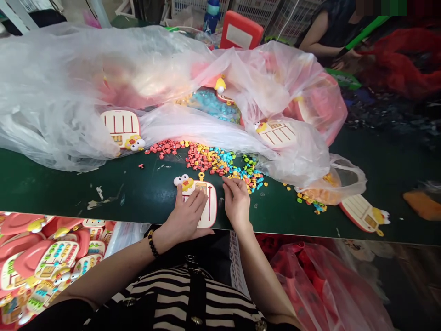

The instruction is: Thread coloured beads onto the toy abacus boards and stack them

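A cream toy board (pixel 211 209) with a red rim, dark slots and a yellow bird-like head with big white eyes lies at the table's near edge. My left hand (pixel 188 212) rests across it, fingers on its face and thumb along the near edge, holding it and covering much of its left side. Just right of the board is my right hand (pixel 237 202), its fingertips drawn together near the small pieces. Whatever they pinch, if anything, is too small to make out. Beyond both hands spreads a pile of small red, yellow, blue and green plastic pieces (pixel 201 158).
Clear plastic bags (pixel 165 124) cover the table's far side. Similar boards lie at left (pixel 121 126) and right (pixel 361 214). Many filled boards (pixel 58 257) are heaped below the table at left. A red plastic bag (pixel 320 280) hangs below right. Another person's arm (pixel 317 34) shows behind.
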`<state>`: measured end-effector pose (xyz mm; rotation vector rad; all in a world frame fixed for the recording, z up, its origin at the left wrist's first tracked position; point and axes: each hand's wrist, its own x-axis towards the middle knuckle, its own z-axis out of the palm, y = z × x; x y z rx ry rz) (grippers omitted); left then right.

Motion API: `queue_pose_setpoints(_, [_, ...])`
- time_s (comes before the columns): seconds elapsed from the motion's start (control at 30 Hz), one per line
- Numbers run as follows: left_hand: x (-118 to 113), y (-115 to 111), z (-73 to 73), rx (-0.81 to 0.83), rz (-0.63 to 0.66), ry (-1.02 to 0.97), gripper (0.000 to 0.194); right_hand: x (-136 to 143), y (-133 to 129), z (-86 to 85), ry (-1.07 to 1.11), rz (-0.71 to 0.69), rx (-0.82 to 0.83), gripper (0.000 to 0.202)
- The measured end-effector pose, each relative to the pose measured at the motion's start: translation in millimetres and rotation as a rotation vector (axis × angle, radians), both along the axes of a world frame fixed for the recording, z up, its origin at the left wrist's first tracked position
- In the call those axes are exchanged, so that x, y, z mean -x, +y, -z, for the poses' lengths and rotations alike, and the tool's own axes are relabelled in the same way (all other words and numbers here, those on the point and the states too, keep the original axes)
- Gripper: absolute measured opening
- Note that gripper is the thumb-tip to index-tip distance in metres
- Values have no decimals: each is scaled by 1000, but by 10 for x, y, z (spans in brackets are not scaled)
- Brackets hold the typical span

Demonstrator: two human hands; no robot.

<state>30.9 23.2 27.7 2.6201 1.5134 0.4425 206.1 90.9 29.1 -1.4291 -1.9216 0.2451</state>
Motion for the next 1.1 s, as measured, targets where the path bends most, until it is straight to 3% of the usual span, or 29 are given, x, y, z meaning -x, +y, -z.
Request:
queue_pose_setpoints(0.13, [138, -38, 24, -12, 37, -23, 94, 202, 9, -43, 262, -158, 106, 18])
queue_pose_setpoints(0.27, [276, -86, 110, -5, 34, -111, 100, 306, 3, -23, 319, -249, 131, 14])
queue_pose_setpoints(0.43, [307, -94, 200, 14, -17, -264, 99, 377, 20, 40, 259, -183, 41, 17])
queue_pose_setpoints(0.63, [266, -108, 214, -26, -58, -292, 98, 384, -4, 164, 79, -125, -29, 21])
queue_pose_setpoints(0.87, [247, -84, 206, -47, -70, -222, 105, 343, -32, 73, 310, -79, 99, 17])
queue_pose_setpoints(1.0, [236, -101, 192, -82, -61, -205, 109, 349, -38, 91, 85, -103, 4, 18])
queue_pose_setpoints(1.1, [195, -188, 193, -93, -179, -187, 105, 349, -88, 122, -100, -60, -59, 19])
